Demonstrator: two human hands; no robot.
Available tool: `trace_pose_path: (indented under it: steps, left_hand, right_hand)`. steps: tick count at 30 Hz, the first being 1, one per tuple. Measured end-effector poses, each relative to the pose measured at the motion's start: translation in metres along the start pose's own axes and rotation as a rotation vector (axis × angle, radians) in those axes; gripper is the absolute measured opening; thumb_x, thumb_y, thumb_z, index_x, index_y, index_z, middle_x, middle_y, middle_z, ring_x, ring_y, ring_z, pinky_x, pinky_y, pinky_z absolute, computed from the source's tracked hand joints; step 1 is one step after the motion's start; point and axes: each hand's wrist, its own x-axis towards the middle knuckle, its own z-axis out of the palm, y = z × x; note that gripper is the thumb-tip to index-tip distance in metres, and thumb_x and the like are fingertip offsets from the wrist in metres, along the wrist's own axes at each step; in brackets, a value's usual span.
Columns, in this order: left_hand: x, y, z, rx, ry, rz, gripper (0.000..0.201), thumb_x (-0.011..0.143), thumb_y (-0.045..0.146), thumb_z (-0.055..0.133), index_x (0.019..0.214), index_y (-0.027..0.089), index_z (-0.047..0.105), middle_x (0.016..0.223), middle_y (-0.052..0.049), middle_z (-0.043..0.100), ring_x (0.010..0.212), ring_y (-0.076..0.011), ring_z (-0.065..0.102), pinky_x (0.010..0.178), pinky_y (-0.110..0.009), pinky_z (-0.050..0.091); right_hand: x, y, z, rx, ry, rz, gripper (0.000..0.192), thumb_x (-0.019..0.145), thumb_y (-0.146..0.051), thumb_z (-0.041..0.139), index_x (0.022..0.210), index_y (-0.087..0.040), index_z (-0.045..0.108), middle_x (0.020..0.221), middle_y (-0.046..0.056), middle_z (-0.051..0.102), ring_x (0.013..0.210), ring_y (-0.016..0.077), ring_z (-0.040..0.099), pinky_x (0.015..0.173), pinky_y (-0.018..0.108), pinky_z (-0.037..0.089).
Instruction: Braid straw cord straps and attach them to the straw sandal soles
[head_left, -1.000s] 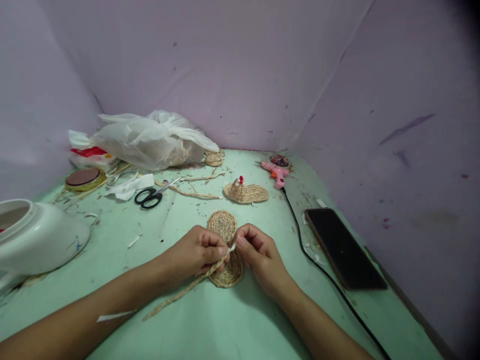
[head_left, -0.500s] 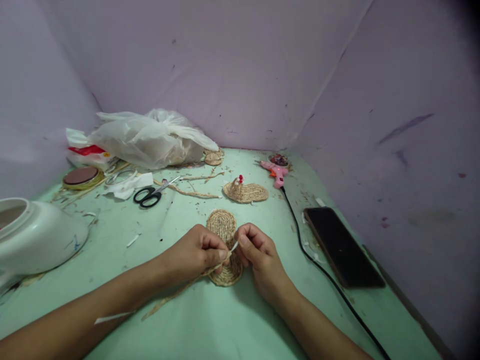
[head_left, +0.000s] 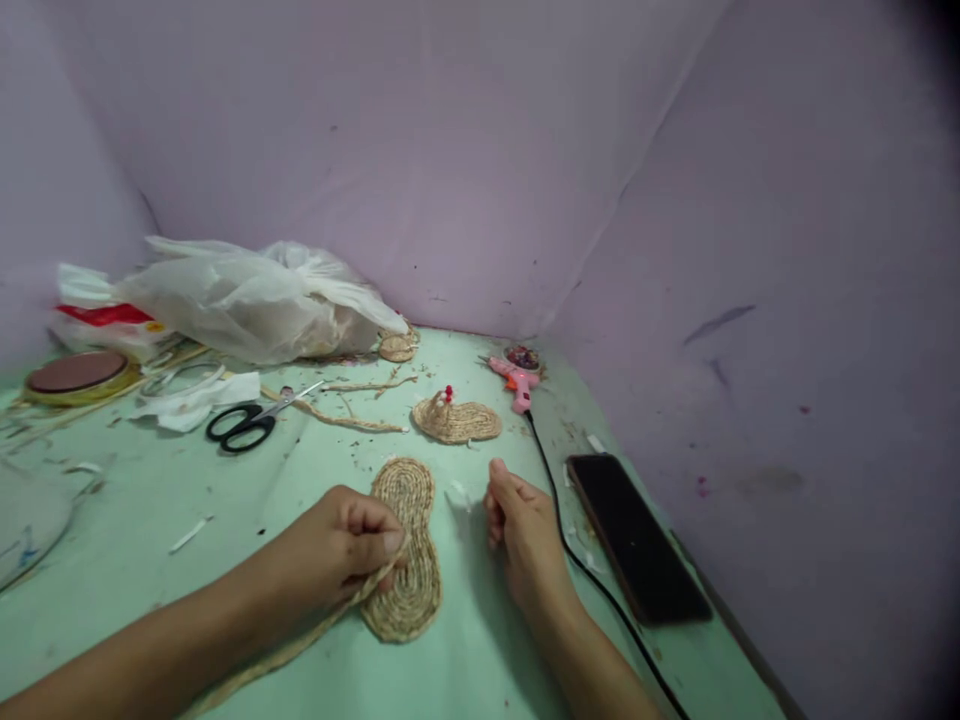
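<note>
A flat woven straw sole (head_left: 406,548), shaped like a small slipper bottom, lies on the green table (head_left: 225,520). My left hand (head_left: 341,545) pinches the end of a braided straw cord (head_left: 300,640) against the sole's left edge; the cord trails back along my forearm. To the right of the sole is my right hand (head_left: 521,530), fingers loosely curled and holding nothing, resting on the table. A small white scrap (head_left: 459,495) lies between the sole and my right hand.
Farther back lie a finished straw slipper with a red bead (head_left: 455,418), black scissors (head_left: 244,427), a pink glue gun (head_left: 512,379) with a black cable (head_left: 577,565), a dark phone (head_left: 634,535), a plastic bag (head_left: 247,300) and a tape roll (head_left: 75,372). Purple walls enclose the table.
My right hand has let go of the cord end and moved off to the right. The view has swung right, putting the white jar mostly out of frame.
</note>
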Motion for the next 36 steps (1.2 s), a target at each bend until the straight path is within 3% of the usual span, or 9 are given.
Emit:
trace_pose_path:
  steps: [2,4,10,13,17,19,23,27,36]
  left_hand:
    - [0.002,0.001,-0.002,-0.054,-0.006,-0.012,0.030,0.064,0.040,0.060,0.055,0.012,0.053,0.047,-0.001,0.056,0.027,-0.0001,0.022,0.034,-0.020,0.008]
    - [0.001,0.002,-0.002,-0.096,-0.011,-0.005,0.032,0.064,0.041,0.060,0.055,0.012,0.053,0.050,-0.002,0.058,0.026,0.0005,0.023,0.033,-0.020,0.006]
    - [0.000,0.000,-0.001,-0.155,-0.028,0.047,0.031,0.067,0.040,0.062,0.060,0.010,0.056,0.049,-0.001,0.057,0.027,0.0013,0.024,0.032,-0.019,0.007]
    - [0.001,-0.004,-0.003,-0.185,-0.038,0.096,0.032,0.072,0.041,0.059,0.061,0.011,0.057,0.046,0.001,0.053,0.027,0.0002,0.024,0.032,-0.019,0.007]
    - [0.003,-0.005,0.001,-0.192,0.091,0.152,0.029,0.070,0.041,0.062,0.065,0.013,0.059,0.032,0.009,0.035,0.030,-0.0018,0.019,0.034,-0.017,0.011]
    - [0.002,-0.003,0.004,-0.175,0.151,0.209,0.027,0.067,0.039,0.065,0.064,0.012,0.061,0.038,0.007,0.041,0.035,-0.0026,0.026,0.037,-0.016,0.019]
    - [-0.002,0.004,0.007,-0.017,0.221,0.327,0.022,0.068,0.032,0.063,0.063,0.011,0.067,0.058,-0.001,0.056,0.055,-0.0101,0.047,0.051,-0.021,0.035]
    - [-0.005,0.005,0.003,0.230,0.350,0.440,0.016,0.070,0.024,0.059,0.061,0.012,0.067,0.060,-0.001,0.055,0.060,-0.0124,0.050,0.057,-0.023,0.038]
    - [-0.006,-0.002,-0.001,0.555,0.446,0.737,0.022,0.077,0.016,0.048,0.071,0.013,0.069,0.064,-0.004,0.056,0.061,-0.0126,0.053,0.058,-0.024,0.041]
  right_hand:
    - [0.003,-0.001,-0.005,-0.085,0.100,-0.063,0.028,0.062,-0.040,0.068,0.062,-0.016,0.055,0.049,-0.006,0.045,0.038,0.0059,0.033,0.038,0.019,0.024]
    - [0.003,-0.004,-0.007,-0.097,0.145,-0.129,0.033,0.057,-0.030,0.072,0.085,-0.016,0.061,0.067,-0.003,0.057,0.045,0.0072,0.041,0.042,0.020,0.032]
    - [-0.020,-0.005,0.012,-0.023,-0.264,-0.001,0.028,0.063,-0.036,0.069,0.078,-0.013,0.067,0.053,-0.003,0.054,0.044,0.0074,0.042,0.044,0.021,0.034]
    - [-0.034,0.001,0.024,0.050,-0.418,0.044,0.030,0.065,-0.035,0.070,0.086,-0.013,0.068,0.064,0.001,0.063,0.057,0.0119,0.053,0.055,0.024,0.042]
    - [-0.044,0.006,0.036,0.199,-0.415,0.058,0.041,0.059,-0.029,0.076,0.096,-0.017,0.062,0.088,0.005,0.066,0.079,0.0167,0.061,0.073,0.029,0.047]
    - [-0.046,0.007,0.040,0.287,-0.371,0.091,0.048,0.056,-0.026,0.078,0.098,-0.019,0.057,0.091,0.004,0.065,0.079,0.0158,0.062,0.073,0.029,0.048]
    - [-0.046,0.005,0.044,0.395,-0.374,0.177,0.048,0.051,-0.027,0.081,0.089,-0.019,0.053,0.078,0.000,0.065,0.060,0.0120,0.063,0.061,0.027,0.049]
    - [-0.046,-0.001,0.040,0.341,-0.341,0.252,0.038,0.051,-0.032,0.081,0.071,-0.014,0.055,0.049,-0.002,0.060,0.042,0.0102,0.057,0.047,0.023,0.046]
    - [-0.049,-0.006,0.031,0.436,-0.522,0.359,0.026,0.061,-0.031,0.076,0.061,-0.011,0.059,0.047,-0.002,0.058,0.033,0.0045,0.046,0.039,0.020,0.046]
